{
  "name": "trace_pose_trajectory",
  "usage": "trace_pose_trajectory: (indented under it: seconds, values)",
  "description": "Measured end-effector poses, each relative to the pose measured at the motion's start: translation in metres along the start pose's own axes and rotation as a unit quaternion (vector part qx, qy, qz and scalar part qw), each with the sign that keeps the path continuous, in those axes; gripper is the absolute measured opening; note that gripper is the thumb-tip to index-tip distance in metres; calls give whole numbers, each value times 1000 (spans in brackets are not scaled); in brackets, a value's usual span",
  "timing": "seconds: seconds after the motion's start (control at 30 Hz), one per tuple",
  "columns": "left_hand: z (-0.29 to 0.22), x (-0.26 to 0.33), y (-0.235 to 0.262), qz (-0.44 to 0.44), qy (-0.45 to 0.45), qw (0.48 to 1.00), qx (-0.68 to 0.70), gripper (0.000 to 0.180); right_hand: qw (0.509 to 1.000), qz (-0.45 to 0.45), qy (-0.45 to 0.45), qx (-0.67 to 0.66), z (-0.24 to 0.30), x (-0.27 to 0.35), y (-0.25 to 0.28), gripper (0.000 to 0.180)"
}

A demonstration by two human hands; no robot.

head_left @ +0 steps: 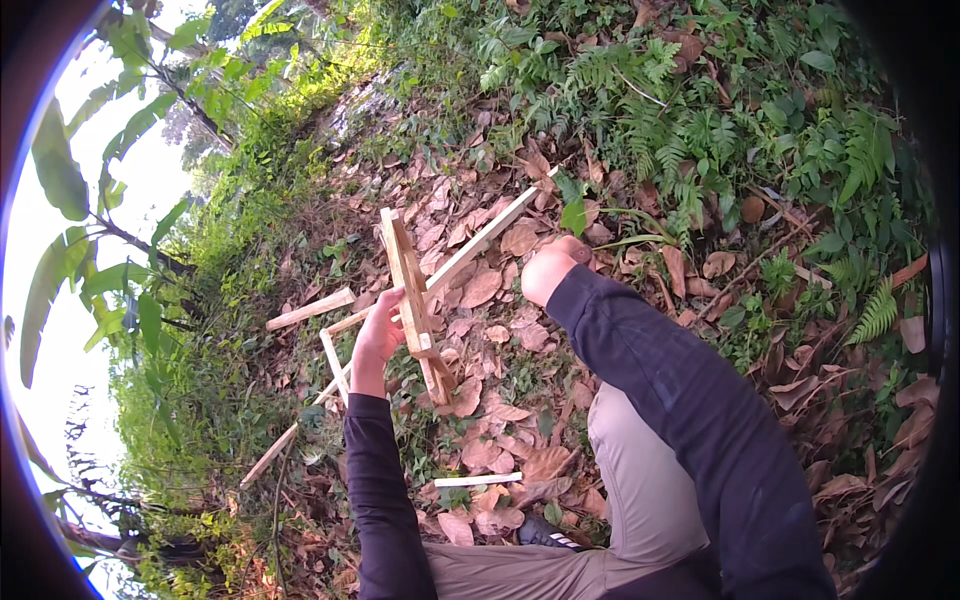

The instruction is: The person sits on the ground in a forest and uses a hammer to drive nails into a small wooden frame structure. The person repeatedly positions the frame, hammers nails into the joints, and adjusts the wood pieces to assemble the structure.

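Note:
My left hand [372, 342] is closed around a wooden frame of pale strips [408, 285], with the thumb lying along its side. The thickest part, several strips side by side, stands tilted just right of the hand. A long thin wooden strip [485, 238] runs from behind this frame toward the upper right. Left of the hand, thinner strips [335, 362] meet at an angle; whether they are joined to the frame, I cannot tell. My right hand [552, 268] is curled shut beyond my knee, near the long strip's far end. What its fingers hold, if anything, is hidden.
Dry brown leaves [482, 288] cover the ground. A short white strip [478, 480] lies near my shoe [548, 532]. A loose wooden piece [310, 309] is at the left. Ferns [650, 125] grow at upper right, and broad-leaved plants [62, 165] rise on the left.

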State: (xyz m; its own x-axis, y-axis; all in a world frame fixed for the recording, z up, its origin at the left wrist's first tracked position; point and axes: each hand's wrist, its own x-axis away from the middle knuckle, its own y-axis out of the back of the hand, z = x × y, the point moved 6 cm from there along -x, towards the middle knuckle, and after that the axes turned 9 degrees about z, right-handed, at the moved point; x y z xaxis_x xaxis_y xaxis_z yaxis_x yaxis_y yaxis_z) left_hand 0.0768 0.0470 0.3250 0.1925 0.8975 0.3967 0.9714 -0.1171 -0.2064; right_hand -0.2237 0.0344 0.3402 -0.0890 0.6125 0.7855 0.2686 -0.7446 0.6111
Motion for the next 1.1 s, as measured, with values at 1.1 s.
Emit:
trace_pose_trajectory:
  seconds: [1.1]
  values:
    - [-16, 122, 6, 76, 107, 988, -79, 79, 994, -79, 33, 74, -15, 63, 1, 38]
